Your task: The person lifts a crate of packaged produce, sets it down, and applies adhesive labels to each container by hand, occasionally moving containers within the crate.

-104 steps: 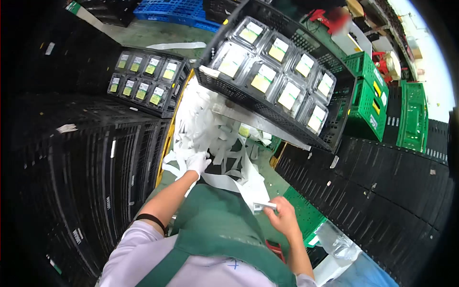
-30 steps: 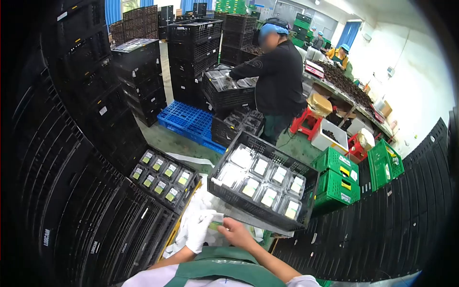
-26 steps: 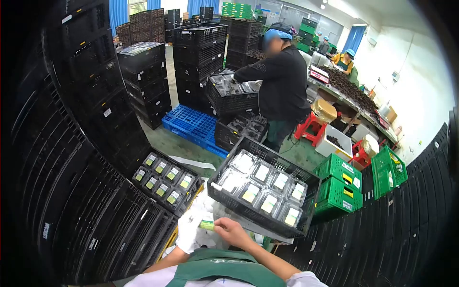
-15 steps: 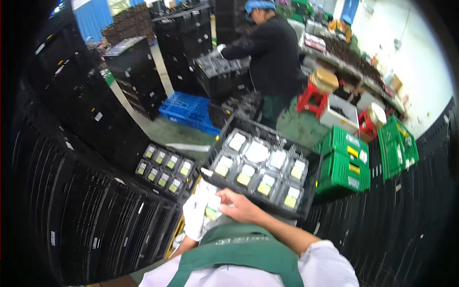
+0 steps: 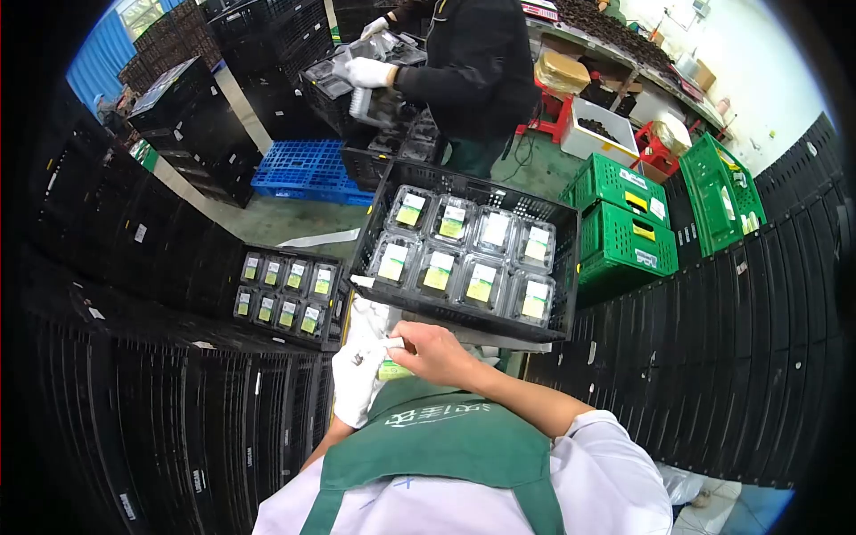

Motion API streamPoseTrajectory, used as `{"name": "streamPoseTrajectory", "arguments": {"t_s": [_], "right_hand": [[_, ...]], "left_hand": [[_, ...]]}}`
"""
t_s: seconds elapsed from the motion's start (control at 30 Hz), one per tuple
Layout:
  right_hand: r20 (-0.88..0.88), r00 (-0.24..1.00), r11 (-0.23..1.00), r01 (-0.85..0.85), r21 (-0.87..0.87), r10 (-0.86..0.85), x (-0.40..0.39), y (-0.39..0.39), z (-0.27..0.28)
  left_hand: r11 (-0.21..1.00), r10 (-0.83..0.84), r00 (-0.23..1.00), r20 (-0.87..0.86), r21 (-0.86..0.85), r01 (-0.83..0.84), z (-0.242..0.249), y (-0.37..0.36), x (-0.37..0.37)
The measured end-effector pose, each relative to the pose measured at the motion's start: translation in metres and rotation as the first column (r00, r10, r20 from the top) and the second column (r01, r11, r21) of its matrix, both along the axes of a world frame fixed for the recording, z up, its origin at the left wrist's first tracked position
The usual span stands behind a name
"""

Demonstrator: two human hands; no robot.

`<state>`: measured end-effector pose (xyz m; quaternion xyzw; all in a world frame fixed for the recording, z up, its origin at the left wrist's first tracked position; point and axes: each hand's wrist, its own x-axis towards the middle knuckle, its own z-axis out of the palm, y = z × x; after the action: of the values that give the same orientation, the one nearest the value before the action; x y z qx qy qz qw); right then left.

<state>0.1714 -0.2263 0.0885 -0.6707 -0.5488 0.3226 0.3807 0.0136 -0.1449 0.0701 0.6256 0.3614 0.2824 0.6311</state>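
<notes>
My left hand (image 5: 357,379), in a white glove, is closed on a stack of white and green labels (image 5: 392,368) just in front of my apron. My bare right hand (image 5: 430,349) pinches the white upper edge of a label there, thumb and forefinger together. Beyond my hands stands a black crate (image 5: 555,314) with two rows of clear plastic boxes (image 5: 450,223), most of them bearing white and green labels. To its left, a lower black crate (image 5: 335,308) holds similar labelled boxes.
A co-worker (image 5: 477,76) in dark clothes and white gloves handles clear boxes behind the crate. Green crates (image 5: 615,241) stand at the right, a blue pallet (image 5: 308,169) lies at the left, and stacks of black crates (image 5: 223,419) rise on both sides.
The view has tilted down and shifted right. My right hand is still at the labels. The co-worker now leans closer with a clear box in the hands.
</notes>
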Motion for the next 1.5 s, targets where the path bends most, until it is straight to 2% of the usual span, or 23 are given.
{"name": "streamPoseTrajectory", "arguments": {"t_s": [0.1,0.2,0.27,0.4,0.47,0.5,0.57,0.6,0.8,0.87,0.93,1.0,1.03,1.07,1.13,1.17,1.2,1.27,1.3,1.33,1.4,1.47,1.5], "right_hand": [[0.039,0.999,0.999,0.024,-0.026,-0.023,-0.012,0.003,0.012],[-0.102,0.991,0.990,0.077,-0.115,-0.089,-0.024,0.007,0.017],[-0.029,0.998,0.996,0.057,-0.075,-0.060,-0.027,0.010,0.011],[0.077,0.996,0.970,-0.019,-0.242,0.039,-0.030,0.016,0.016],[0.133,0.991,0.979,0.025,-0.200,0.002,-0.033,0.016,0.014],[0.201,0.979,0.995,0.033,-0.097,-0.013,-0.032,0.016,0.015],[0.281,0.959,0.995,0.024,0.094,-0.049,-0.031,0.016,0.017],[0.283,0.958,0.996,0.021,0.088,-0.045,-0.029,0.016,0.017],[0.492,0.871,0.977,-0.090,0.194,-0.017,0.000,0.025,0.032],[0.556,0.829,0.962,-0.109,0.251,-0.051,0.019,0.029,0.037],[0.529,0.841,0.944,-0.077,0.322,-0.112,0.043,0.030,0.046],[0.433,0.865,0.896,0.041,0.442,-0.253,0.075,0.026,0.056],[0.336,0.882,0.882,0.161,0.444,-0.330,0.090,0.022,0.056],[0.240,0.882,0.859,0.278,0.430,-0.405,0.104,0.018,0.055],[0.103,0.858,0.839,0.457,0.295,-0.503,0.134,0.009,0.053],[-0.007,0.866,0.843,0.489,0.224,-0.500,0.148,0.007,0.048],[-0.005,0.873,0.852,0.477,0.217,-0.487,0.159,0.005,0.042],[-0.031,0.887,0.887,0.462,0.029,-0.461,0.181,0.007,0.028],[-0.038,0.899,0.899,0.437,0.031,-0.436,0.189,0.013,0.019],[-0.032,0.910,0.910,0.415,0.003,-0.414,0.198,0.021,0.010],[0.015,0.937,0.936,0.350,-0.041,-0.350,0.214,0.047,-0.003],[0.086,0.953,0.956,0.293,-0.024,-0.290,0.234,0.085,-0.030],[0.104,0.957,0.961,0.275,-0.023,-0.271,0.243,0.107,-0.043]], "left_hand": [[0.996,-0.048,0.999,0.017,-0.077,0.049,-0.004,0.009,-0.011],[0.992,0.001,0.996,0.092,-0.129,0.011,-0.003,0.012,-0.019],[0.993,-0.097,0.995,0.010,-0.064,0.097,-0.013,0.020,-0.030],[0.956,-0.271,0.962,0.010,0.117,0.268,-0.027,0.028,-0.038],[0.975,-0.216,0.953,0.213,-0.010,0.223,-0.014,0.026,-0.029],[0.903,-0.327,0.909,0.257,-0.197,0.381,-0.013,0.034,-0.032],[0.921,-0.290,0.902,0.321,-0.161,0.354,-0.004,0.033,-0.022],[0.938,-0.256,0.891,0.376,-0.125,0.322,0.002,0.033,-0.017],[0.903,-0.278,0.881,0.383,-0.208,0.375,0.002,0.030,0.001],[0.912,-0.331,0.911,0.246,-0.164,0.375,-0.010,0.025,0.009],[0.913,-0.345,0.930,0.122,-0.187,0.363,-0.001,0.022,0.018],[0.840,-0.448,0.894,-0.016,-0.350,0.414,-0.009,0.020,0.026],[0.866,-0.438,0.896,-0.072,-0.301,0.400,-0.003,0.021,0.032],[0.870,-0.424,0.903,-0.072,-0.308,0.384,-0.003,0.022,0.039],[0.894,-0.447,0.891,-0.076,-0.037,0.446,-0.008,0.023,0.052],[0.869,-0.489,0.869,-0.074,-0.133,0.477,-0.013,0.023,0.055],[0.875,-0.476,0.876,-0.073,-0.140,0.464,-0.010,0.020,0.060],[0.834,-0.413,0.910,0.023,-0.393,0.389,0.001,0.013,0.072],[0.799,-0.562,0.827,-0.011,-0.268,0.539,-0.007,0.018,0.072],[0.781,-0.568,0.821,-0.057,-0.353,0.516,-0.007,0.018,0.073],[0.831,-0.529,0.844,-0.090,0.148,0.537,-0.023,0.014,0.078],[0.853,-0.506,0.862,-0.034,0.126,0.506,-0.022,0.014,0.083],[0.840,-0.540,0.841,-0.046,-0.102,0.534,-0.002,0.016,0.085]]}}
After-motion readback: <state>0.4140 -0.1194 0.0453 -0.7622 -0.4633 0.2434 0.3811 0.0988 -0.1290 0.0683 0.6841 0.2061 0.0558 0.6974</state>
